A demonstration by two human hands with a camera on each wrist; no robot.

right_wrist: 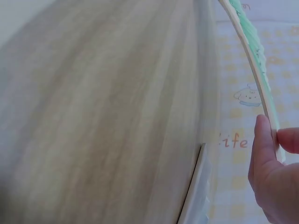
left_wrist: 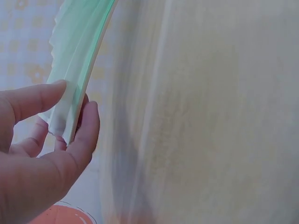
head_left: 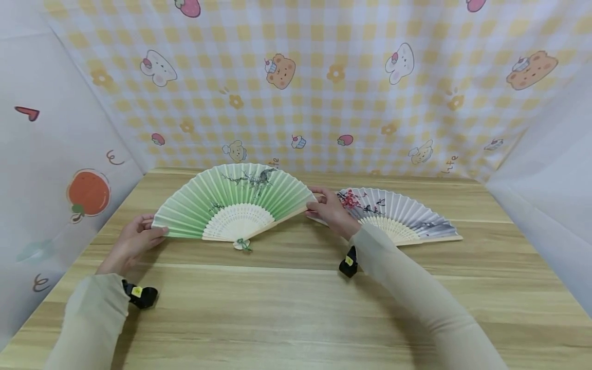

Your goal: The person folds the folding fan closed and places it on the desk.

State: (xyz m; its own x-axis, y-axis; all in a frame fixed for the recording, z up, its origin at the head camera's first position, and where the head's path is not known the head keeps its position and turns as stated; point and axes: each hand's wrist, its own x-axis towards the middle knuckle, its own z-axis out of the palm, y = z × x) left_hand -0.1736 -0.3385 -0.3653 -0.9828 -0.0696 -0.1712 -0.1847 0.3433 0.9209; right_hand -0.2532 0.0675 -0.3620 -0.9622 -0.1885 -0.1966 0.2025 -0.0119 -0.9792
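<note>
A green folding fan [head_left: 203,200], spread wide with a dark branch print and pale pierced ribs, is held between both hands, its tasselled pivot toward the person. My left hand [head_left: 134,240] pinches the fan's left end; the left wrist view has the thumb [left_wrist: 44,99] on the pleats and fingers behind. At the opposite end, my right hand [head_left: 334,211] pinches the outer rib, with fingertips on both faces in the right wrist view. A second spread fan [head_left: 402,210], white-grey with red blossoms, lies on the table at right, partly hidden by the right hand and sleeve.
The wood-grain table [head_left: 277,308] stretches beneath both arms. A yellow checked cloth [head_left: 314,103] with cartoon prints hangs along its back edge. White sheets [head_left: 41,169] flank the table on both sides. Each wrist carries a black camera strap [head_left: 141,295].
</note>
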